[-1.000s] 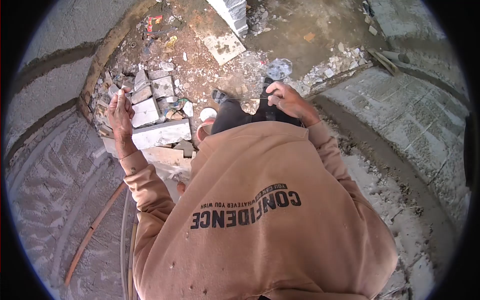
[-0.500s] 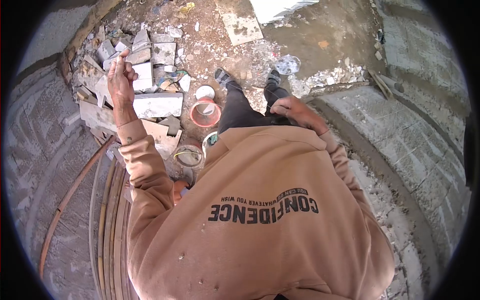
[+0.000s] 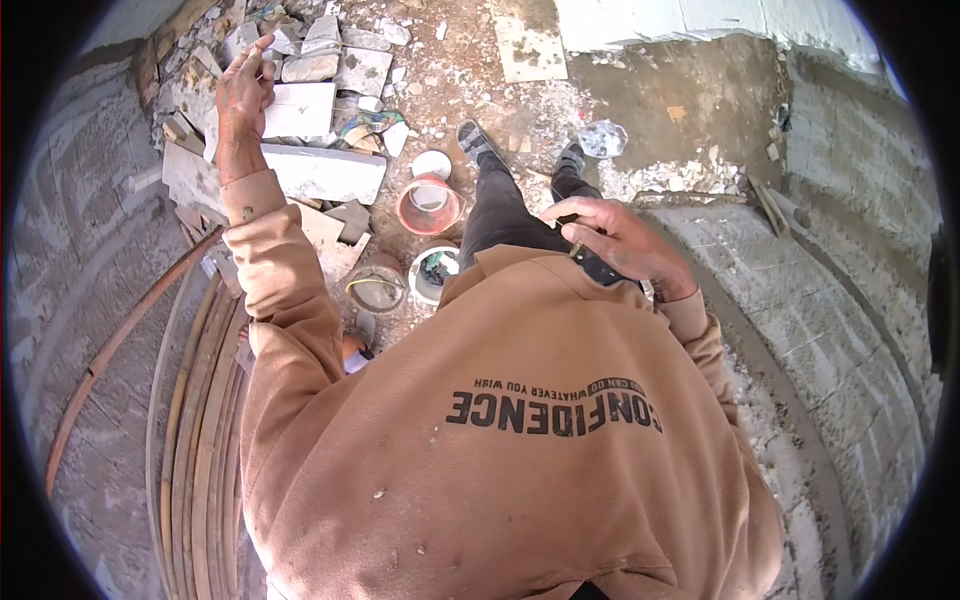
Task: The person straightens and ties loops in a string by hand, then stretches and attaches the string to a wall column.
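Rubble (image 3: 310, 68) behind left fingers (image 3: 266, 78), seemingly half-curled

Cloth sweatshirt (image 3: 520, 490) (matt), rough wall (image 3: 790, 280)

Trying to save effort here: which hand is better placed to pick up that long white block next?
Probably your left hand: it extends forward on the same side as the long white block and looks nearer, though its height is unclear. Your right hand is farther back, on the opposite side.
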Available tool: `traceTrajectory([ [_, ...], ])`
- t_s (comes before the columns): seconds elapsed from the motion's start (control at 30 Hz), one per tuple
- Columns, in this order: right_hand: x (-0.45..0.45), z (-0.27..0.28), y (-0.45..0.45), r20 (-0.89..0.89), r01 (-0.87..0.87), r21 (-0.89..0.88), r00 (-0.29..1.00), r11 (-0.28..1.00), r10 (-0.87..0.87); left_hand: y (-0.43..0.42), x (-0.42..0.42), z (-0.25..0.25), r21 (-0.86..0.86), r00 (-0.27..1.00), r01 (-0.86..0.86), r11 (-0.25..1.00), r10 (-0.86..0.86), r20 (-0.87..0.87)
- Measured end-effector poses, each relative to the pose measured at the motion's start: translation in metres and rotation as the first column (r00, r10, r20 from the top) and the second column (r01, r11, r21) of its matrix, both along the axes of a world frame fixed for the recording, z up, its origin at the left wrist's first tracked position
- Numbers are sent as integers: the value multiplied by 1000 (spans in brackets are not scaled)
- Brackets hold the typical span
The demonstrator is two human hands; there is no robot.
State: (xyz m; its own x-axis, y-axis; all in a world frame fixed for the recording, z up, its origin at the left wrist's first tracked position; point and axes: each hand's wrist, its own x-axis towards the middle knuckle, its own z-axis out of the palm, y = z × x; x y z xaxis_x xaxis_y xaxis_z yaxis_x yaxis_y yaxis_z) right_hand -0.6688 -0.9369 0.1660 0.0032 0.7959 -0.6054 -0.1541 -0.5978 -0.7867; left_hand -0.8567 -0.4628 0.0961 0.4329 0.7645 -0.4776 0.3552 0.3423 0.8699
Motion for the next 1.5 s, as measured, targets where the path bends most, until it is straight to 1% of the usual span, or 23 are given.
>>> traceTrajectory([
  [0.1, -1, 6, 4, -31, 6, -39, 999, 999, -7, -21, -15, 2, -126, 999, -25, 992, 28, 24],
  [0.17, -1, 7, 7, -26, -6, -37, 1000, 999, 5, -35, -28, -7, -188, 999, -14, 982, 21, 40],
  [0.27, -4, 5, 10, -57, -14, -47, 998, 999, 11, -60, -40, -26, -264, 995, -45, 964, 66, 72],
  [0.37, -6, 13, 17, -101, 17, -87, 995, 996, -26, -85, -42, -47, -348, 992, -21, 937, 63, 109],
  [0.43, -9, 10, 16, -109, 76, -66, 991, 995, -83, -102, -34, -58, -373, 991, -4, 928, 55, 125],
  [0.47, -11, 9, 16, -115, 105, -56, 987, 993, -111, -110, -29, -59, -369, 992, 9, 929, 37, 118],
  [0.57, -8, 22, 19, -223, 172, -36, 959, 984, -176, -125, -13, -61, -346, 994, 61, 936, -24, 108],
  [0.63, -5, 29, 18, -162, 179, -75, 968, 981, -189, -127, -6, -63, -322, 990, 108, 940, -73, 119],
  [0.67, -3, 34, 19, -132, 184, -94, 972, 978, -195, -128, -3, -63, -329, 980, 156, 931, -105, 168],
  [0.77, 1, 57, 26, -144, 235, -131, 957, 963, -253, -130, 5, -48, -297, 957, 264, 918, -210, 203],
  [0.87, 3, 51, 17, -110, 268, -84, 955, 960, -277, -126, 9, -29, -286, 943, 313, 906, -260, 208],
  [0.97, 2, 72, 16, -142, 266, -81, 951, 961, -275, -113, 6, -24, -218, 943, 328, 919, -305, 132],
  [1.0, 2, 82, 14, -169, 270, -71, 945, 960, -278, -108, 6, -23, -160, 941, 337, 928, -326, 95],
  [1.07, 2, 96, 10, -223, 276, -48, 934, 960, -280, -90, 4, -22, -96, 937, 348, 933, -341, 80],
  [1.13, 5, 100, 3, -210, 219, 48, 956, 974, -205, -66, 3, -32, -34, 939, 335, 942, -331, 91],
  [1.17, 6, 101, 1, -200, 188, 96, 966, 977, -166, -54, 6, -36, 41, 941, 320, 946, -323, 99],
  [1.2, 5, 100, 0, -185, 181, 197, 972, 964, -144, -41, 10, -38, 112, 943, 303, 946, -314, 107],
  [1.27, -8, 95, 11, -235, 244, 465, 961, 851, -147, -12, 13, -40, 242, 930, 293, 925, -334, 151],
  [1.3, -10, 96, 13, -286, 271, 514, 949, 814, -135, 3, 19, -37, 315, 935, 330, 890, -354, 20],
  [1.37, -14, 100, 18, -388, 325, 598, 917, 733, -91, 5, 29, -27, 379, 957, 231, 896, -279, 75],
  [1.43, -19, 120, 20, -539, 421, 537, 838, 731, -87, 18, 36, -37, 330, 968, 114, 937, -180, 178],
  [1.47, -14, 126, 27, -515, 388, 622, 857, 680, -19, 23, 38, -41, 299, 966, 55, 953, -126, 226],
  [1.5, -7, 133, 37, -483, 354, 700, 874, 620, 47, 27, 37, -44, 279, 963, 41, 959, -113, 246],
])
